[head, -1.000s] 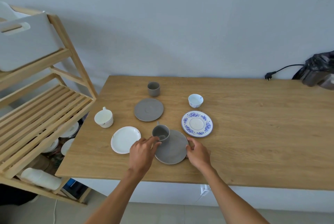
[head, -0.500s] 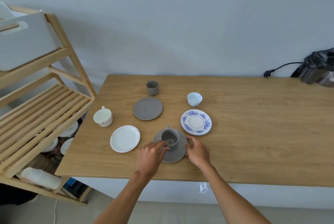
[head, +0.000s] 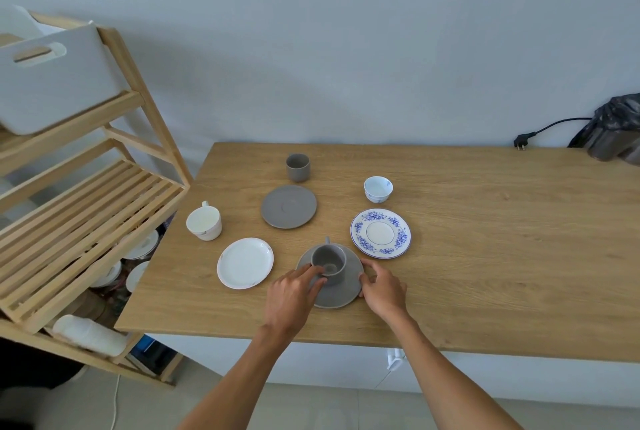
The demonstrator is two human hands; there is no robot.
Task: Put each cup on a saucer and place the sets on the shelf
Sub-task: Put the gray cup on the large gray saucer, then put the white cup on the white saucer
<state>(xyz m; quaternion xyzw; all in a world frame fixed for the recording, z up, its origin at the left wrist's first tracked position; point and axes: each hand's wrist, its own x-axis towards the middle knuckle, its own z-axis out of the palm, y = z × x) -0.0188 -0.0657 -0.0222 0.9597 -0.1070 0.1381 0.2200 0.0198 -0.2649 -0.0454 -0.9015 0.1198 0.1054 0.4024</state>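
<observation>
A grey ceramic cup with a handle [head: 328, 260] stood upright on a round grey ceramic saucer [head: 341, 292] near the front edge of the wooden desk [head: 485, 256]. The left hand [head: 292, 298] was held against the cup's near side, its fingers curled round the wall. The right hand [head: 384, 289] gripped the saucer's right rim with bent fingers. A plain white saucer [head: 245, 267] lay just beside the grey set, toward the desk's left edge, and a white handled cup [head: 204, 222] stood behind it, near that edge. Further back, a second grey saucer [head: 289, 206] lay bare, with a grey handleless cup [head: 298, 167] standing apart behind it. A blue-flowered white saucer [head: 380, 233] lay close to the occupied saucer's far right side, and a small white-and-blue cup [head: 378, 189] stood behind it. A slatted wooden shelf [head: 79, 218] stood at the desk's left, with a white bin [head: 55, 79] on its upper level. A black bag [head: 616, 128] and a black plug [head: 520, 142] were seen at the far right corner.
</observation>
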